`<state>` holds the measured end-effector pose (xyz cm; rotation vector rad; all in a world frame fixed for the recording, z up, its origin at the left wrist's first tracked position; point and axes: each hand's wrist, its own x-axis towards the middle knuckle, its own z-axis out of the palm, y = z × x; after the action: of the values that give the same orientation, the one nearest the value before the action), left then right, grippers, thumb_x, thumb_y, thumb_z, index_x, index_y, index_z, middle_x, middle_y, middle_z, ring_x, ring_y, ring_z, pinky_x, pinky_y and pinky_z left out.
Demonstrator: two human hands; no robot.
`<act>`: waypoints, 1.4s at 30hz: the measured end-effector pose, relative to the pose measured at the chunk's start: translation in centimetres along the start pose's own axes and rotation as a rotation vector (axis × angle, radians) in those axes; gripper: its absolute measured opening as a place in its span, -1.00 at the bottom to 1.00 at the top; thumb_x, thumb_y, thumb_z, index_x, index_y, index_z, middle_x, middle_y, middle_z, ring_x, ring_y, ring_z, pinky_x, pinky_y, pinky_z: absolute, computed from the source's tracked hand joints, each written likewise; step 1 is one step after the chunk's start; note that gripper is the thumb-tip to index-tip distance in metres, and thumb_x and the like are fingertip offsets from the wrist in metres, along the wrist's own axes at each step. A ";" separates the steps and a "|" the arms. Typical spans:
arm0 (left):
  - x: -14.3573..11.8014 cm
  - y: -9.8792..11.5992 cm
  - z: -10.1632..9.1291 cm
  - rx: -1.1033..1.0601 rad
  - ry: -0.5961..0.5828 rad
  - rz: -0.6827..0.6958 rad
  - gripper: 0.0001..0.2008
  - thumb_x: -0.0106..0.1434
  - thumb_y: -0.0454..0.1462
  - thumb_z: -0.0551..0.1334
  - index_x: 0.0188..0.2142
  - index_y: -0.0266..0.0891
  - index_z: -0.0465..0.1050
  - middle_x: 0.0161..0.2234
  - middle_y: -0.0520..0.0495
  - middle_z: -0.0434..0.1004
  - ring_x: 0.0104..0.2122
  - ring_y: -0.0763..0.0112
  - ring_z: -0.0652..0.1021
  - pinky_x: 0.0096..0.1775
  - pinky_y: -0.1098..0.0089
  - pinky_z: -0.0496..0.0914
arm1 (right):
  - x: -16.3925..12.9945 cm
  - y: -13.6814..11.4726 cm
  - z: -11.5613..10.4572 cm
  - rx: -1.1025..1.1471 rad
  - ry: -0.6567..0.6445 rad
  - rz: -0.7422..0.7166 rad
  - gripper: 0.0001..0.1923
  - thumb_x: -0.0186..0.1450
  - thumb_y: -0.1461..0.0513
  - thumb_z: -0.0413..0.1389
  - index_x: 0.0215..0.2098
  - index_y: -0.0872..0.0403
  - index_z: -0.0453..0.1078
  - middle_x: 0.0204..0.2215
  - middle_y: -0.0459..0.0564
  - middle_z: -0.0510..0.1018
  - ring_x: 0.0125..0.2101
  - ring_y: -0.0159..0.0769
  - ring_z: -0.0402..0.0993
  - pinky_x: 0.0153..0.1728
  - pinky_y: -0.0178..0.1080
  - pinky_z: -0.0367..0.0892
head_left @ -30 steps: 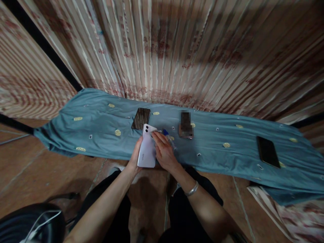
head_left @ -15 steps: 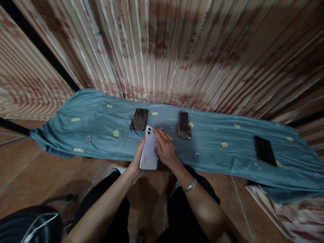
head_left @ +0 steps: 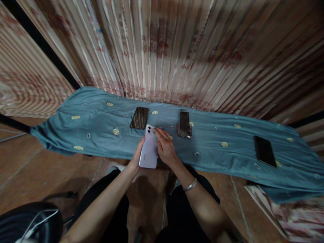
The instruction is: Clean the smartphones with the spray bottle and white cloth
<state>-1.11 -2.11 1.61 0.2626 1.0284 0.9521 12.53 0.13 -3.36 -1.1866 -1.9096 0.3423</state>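
Observation:
My left hand (head_left: 135, 161) grips a white phone (head_left: 148, 149) from below, its back with the camera lenses facing up. My right hand (head_left: 165, 148) rests along the phone's right edge, fingertips near the lenses pinching something small and pale; a blue-tipped object (head_left: 161, 129) shows just beyond the fingers. I cannot tell exactly what the fingers hold. Both hands hover over the near edge of a blue cloth (head_left: 101, 135) dotted with yellow spots.
On the cloth lie a dark phone (head_left: 139, 118) just beyond the white one, another phone (head_left: 184, 124) to the right, and a black phone (head_left: 264, 151) far right. A striped curtain hangs behind. A dark bag with a white cable (head_left: 30, 226) sits bottom left.
My right fingers slid along the top of the white phone toward its lenses, covering most of the blue-tipped object. The view shifted slightly.

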 end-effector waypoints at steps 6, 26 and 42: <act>-0.4 0.0 0.1 0.011 0.001 -0.008 -0.55 0.44 -0.11 -0.02 -0.07 -0.39 0.52 -0.51 -0.12 0.60 -0.64 0.36 0.53 -0.49 0.38 0.50 | 0.1 0.6 0.1 -0.016 0.021 0.032 -0.45 0.40 0.32 -0.17 0.34 0.03 0.20 0.27 0.08 0.36 0.28 -0.17 0.23 0.34 0.07 0.15; -0.3 -0.3 0.5 -0.012 0.053 0.013 -0.60 0.44 -0.16 0.02 -0.06 -0.38 0.52 -0.53 -0.08 0.61 -0.65 0.40 0.53 -0.47 0.41 0.49 | 0.0 0.7 0.0 0.004 0.004 0.034 -0.45 0.39 0.33 -0.17 0.32 0.11 0.22 0.27 0.18 0.36 0.28 -0.10 0.25 0.32 0.13 0.16; -0.6 -0.6 0.3 0.031 -0.010 -0.014 -0.56 0.45 -0.12 -0.01 -0.04 -0.41 0.51 -0.51 -0.15 0.63 -0.61 0.34 0.58 -0.48 0.39 0.52 | 0.8 2.0 0.7 0.265 0.157 0.312 -0.58 0.36 0.21 -0.02 0.14 0.03 0.44 0.05 0.04 0.60 0.04 -0.18 0.56 0.14 -0.06 0.41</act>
<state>-0.65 -2.84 1.74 0.2856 1.0356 0.9218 13.06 1.94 -4.58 -1.2889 -1.4926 0.6298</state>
